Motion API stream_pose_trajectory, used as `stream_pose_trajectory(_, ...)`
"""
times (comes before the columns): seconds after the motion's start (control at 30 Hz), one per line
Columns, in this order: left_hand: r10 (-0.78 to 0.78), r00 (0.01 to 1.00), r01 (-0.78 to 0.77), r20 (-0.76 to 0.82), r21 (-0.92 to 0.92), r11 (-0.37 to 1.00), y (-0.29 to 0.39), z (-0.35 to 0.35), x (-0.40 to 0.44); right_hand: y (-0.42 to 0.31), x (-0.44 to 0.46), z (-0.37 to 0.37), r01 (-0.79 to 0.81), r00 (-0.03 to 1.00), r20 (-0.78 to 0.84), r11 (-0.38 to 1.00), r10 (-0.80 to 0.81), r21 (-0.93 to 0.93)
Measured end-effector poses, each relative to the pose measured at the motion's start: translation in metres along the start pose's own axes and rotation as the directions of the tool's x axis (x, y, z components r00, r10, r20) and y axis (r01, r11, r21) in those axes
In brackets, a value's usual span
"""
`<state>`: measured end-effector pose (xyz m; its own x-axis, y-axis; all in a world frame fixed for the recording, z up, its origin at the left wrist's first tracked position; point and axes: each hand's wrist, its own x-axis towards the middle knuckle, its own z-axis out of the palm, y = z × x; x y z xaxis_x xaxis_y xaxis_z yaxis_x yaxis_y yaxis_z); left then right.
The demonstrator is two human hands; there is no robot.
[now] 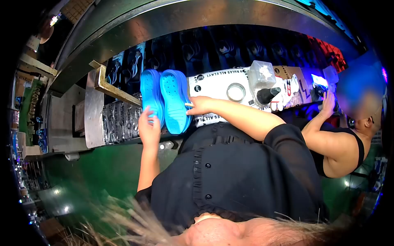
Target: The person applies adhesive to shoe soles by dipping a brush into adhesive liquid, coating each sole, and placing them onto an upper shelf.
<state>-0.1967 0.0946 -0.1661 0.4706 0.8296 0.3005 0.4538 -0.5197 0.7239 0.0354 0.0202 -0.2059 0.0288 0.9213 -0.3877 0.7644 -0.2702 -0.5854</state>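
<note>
Two bright blue shoe soles lie side by side on the bench, the left sole (150, 86) and the right sole (175, 100). My left hand (149, 126) is at the lower part of the left sole, fingers apart and loosely bent, seemingly touching its surface. At the right edge of the right sole, my right hand (200, 105) pinches a thin pale stick (189, 105). What the stick's far end looks like cannot be made out.
A round container (236, 92) stands on white printed plastic (217, 82). Beside it are a clear plastic box (261, 74) and a black-capped bottle (269, 96). A metal bracket (111, 86) juts in at left. Dark shoes line the conveyor behind; a co-worker (336, 139) sits at right.
</note>
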Motion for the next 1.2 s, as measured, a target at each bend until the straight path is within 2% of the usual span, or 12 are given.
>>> stream_pose_trajectory(0.07, 0.004, 0.985, -0.002, 0.172, -0.012, 1.000, 0.013, 0.010, -0.012, -0.008, -0.012, -0.012, 0.022, 0.998, -0.051, 1.000, -0.022, -0.011)
stream_pose_trajectory(0.23, 0.087, 0.981, -0.148, 0.172, 0.381, 0.913, 0.022, 0.021, -0.010, -0.009, -0.058, -0.053, 0.286, 0.848, -0.480, 0.957, -0.223, 0.059)
stream_pose_trajectory(0.3, 0.016, 0.972, -0.126, 0.236, 0.461, 0.879, 0.025, 0.022, -0.011, 0.009, -0.079, -0.061, 0.501, 0.768, -0.622, 0.747, -0.152, 0.437)
stream_pose_trajectory(0.37, -0.102, 0.955, -0.078, 0.277, 0.570, 0.818, 0.022, 0.020, -0.019, 0.014, -0.125, -0.084, 0.411, 0.805, -0.590, 0.667, 0.053, 0.621)
stream_pose_trajectory(0.43, -0.192, 0.935, -0.037, 0.299, 0.618, 0.785, 0.022, 0.016, -0.032, 0.038, -0.143, -0.076, 0.630, 0.585, -0.784, 0.492, 0.208, 0.601)
stream_pose_trajectory(0.5, -0.248, 0.905, -0.021, 0.347, 0.616, 0.787, 0.020, 0.013, -0.049, 0.066, -0.157, -0.060, 0.670, 0.612, -0.730, 0.290, 0.303, 0.683)
stream_pose_trajectory(0.57, -0.267, 0.904, 0.081, 0.335, 0.477, 0.875, 0.012, 0.014, -0.064, 0.074, -0.179, -0.048, 0.568, 0.750, -0.595, 0.179, 0.288, 0.803)
stream_pose_trajectory(0.63, -0.422, 0.819, 0.426, 0.389, 0.082, 0.901, 0.001, 0.021, -0.068, 0.084, -0.185, -0.034, 0.508, 0.811, -0.500, 0.059, 0.304, 0.860)
stream_pose_trajectory(0.73, -0.585, 0.689, 0.725, 0.428, -0.402, 0.559, -0.012, 0.032, -0.070, 0.088, -0.187, -0.024, 0.515, 0.818, -0.454, -0.099, 0.352, 0.851)
stream_pose_trajectory(0.97, -0.654, 0.542, 0.780, 0.527, -0.606, 0.158, 0.000, 0.038, -0.059, 0.098, -0.183, -0.014, 0.497, 0.836, -0.432, -0.134, 0.337, 0.857)
stream_pose_trajectory(1.1, -0.413, 0.540, 0.805, 0.733, -0.593, 0.002, 0.023, 0.025, -0.043, 0.100, -0.186, -0.015, 0.495, 0.833, -0.420, -0.145, 0.360, 0.857)
stream_pose_trajectory(1.2, -0.252, 0.640, 0.764, 0.726, -0.636, 0.108, 0.023, 0.023, -0.032, 0.100, -0.184, -0.016, 0.527, 0.796, -0.474, -0.047, 0.377, 0.848)
